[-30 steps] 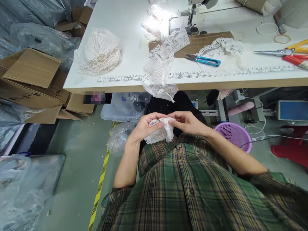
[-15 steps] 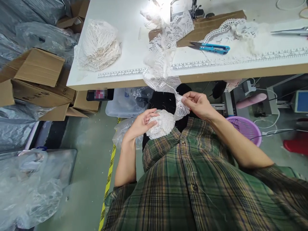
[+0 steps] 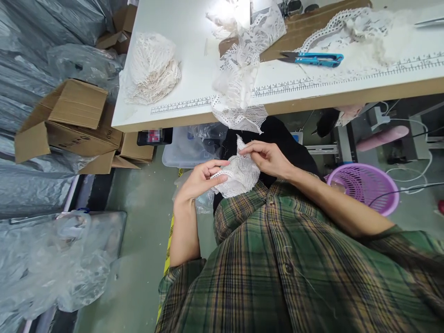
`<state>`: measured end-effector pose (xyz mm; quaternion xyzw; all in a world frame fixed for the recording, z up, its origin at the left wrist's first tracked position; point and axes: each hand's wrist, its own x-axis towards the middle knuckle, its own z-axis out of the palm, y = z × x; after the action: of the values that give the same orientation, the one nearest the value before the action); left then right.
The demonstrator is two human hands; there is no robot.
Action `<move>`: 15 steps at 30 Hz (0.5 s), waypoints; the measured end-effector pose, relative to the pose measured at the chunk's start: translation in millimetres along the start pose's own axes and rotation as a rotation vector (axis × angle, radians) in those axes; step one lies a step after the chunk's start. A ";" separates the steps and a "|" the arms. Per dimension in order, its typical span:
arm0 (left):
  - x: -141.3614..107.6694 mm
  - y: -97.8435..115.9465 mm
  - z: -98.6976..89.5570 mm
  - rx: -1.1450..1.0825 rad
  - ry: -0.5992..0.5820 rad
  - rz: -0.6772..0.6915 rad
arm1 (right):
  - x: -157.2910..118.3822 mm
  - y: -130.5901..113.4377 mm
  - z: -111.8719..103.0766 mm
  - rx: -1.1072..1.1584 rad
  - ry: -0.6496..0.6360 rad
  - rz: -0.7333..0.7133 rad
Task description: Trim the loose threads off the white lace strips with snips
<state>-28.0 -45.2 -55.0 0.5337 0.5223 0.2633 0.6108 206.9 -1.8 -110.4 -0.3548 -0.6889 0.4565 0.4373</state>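
Note:
A folded bundle of white lace trim (image 3: 239, 178) is held above my lap. My left hand (image 3: 201, 180) grips its left side, thumb on top and fingers behind. My right hand (image 3: 268, 159) is closed, pinching a loose upper end of the same lace. Above it, a separate lace strip (image 3: 239, 78) lies across the table and droops over the front edge, with a gap between it and the bundle. On the table to the left rests a pile of cream-white lace (image 3: 152, 67). Blue thread snips (image 3: 312, 58) lie to the right of the strip.
The white table (image 3: 194, 83) has a printed ruler along its front edge. Brown cardboard (image 3: 312, 25) and lace scraps (image 3: 364, 34) lie at right. Below are a purple basket (image 3: 364, 187), a clear plastic bin (image 3: 183, 148) and a phone (image 3: 154, 136). Cardboard boxes (image 3: 79, 106) stand left.
The lace end in my right hand has come apart from the strip on the table. My right hand has moved left, closer to the bundle. The view has shifted slightly.

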 end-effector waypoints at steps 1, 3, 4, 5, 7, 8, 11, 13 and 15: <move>0.1 3.4 2.5 -0.033 0.007 0.018 | -0.4 -3.5 1.8 0.020 -0.023 -0.018; 1.4 9.7 7.5 -0.096 0.034 0.052 | -2.9 -10.8 5.6 0.057 -0.073 -0.057; 2.5 12.4 9.8 -0.122 0.053 0.066 | -4.7 -14.2 7.4 0.062 -0.091 -0.073; 3.5 15.0 11.9 -0.142 0.073 0.077 | -6.6 -17.1 8.8 0.055 -0.100 -0.085; 5.1 19.3 15.4 -0.160 0.107 0.095 | -9.6 -21.2 10.2 0.014 -0.096 -0.093; 5.3 21.0 16.7 -0.155 0.119 0.106 | -10.4 -22.3 10.0 -0.002 -0.093 -0.090; 4.3 24.9 19.1 -0.087 0.124 0.144 | -10.4 -23.5 6.7 0.016 -0.108 -0.048; 2.9 26.8 19.9 -0.024 0.103 0.162 | -9.7 -24.1 2.9 0.069 -0.129 0.003; 1.8 28.3 20.4 0.016 0.081 0.168 | -9.6 -25.0 -1.0 0.126 -0.147 0.049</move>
<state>-2.0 -43.1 -31.7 0.5694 0.5020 0.3306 0.5607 209.1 -18.3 -89.4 -0.3090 -0.6801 0.5341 0.3958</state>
